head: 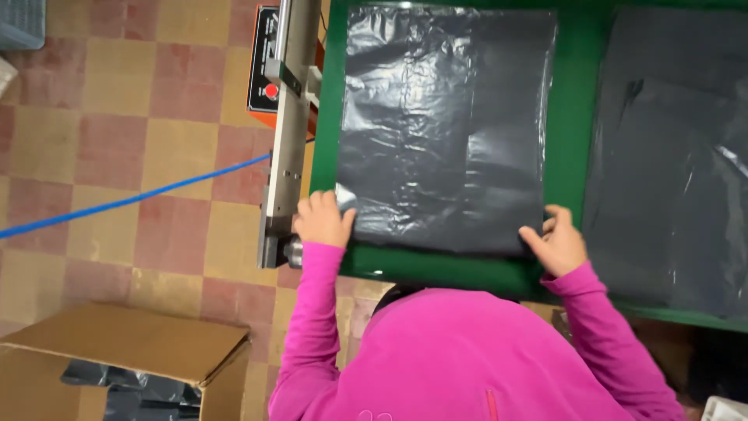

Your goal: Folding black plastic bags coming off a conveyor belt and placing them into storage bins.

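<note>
- A blue cable [117, 204] runs across the checkered tile floor [117, 101] from nine o'clock toward the centre, ending by a metal machine
- An open cardboard box [132, 347] sits at seven o'clock, with dark plastic showing inside under its flap
- The long metal sealing machine [287, 132] stands along the left edge of the green table [573, 117], with an orange and black control panel [263, 62] at eleven o'clock carrying a red round button
- The left hand [323, 221] lies palm down at the near left corner of the black plastic bag [444, 129], wrist bent, fingers curled over the bag's edge and pressing it to the table; the pink sleeve [312, 312] reaches up from six o'clock
- The black plastic bag lies flat on the green table from twelve o'clock down to the centre, its left half wrinkled and shiny, its right half smoother
- The right hand [557, 242] rests at the bag's near right corner, fingers bent and pinching the bag's edge against the table, thumb side toward the bag
- A pile of further dark plastic sheets [670, 171] lies at three o'clock, apart from the held bag, with green table showing between
</note>
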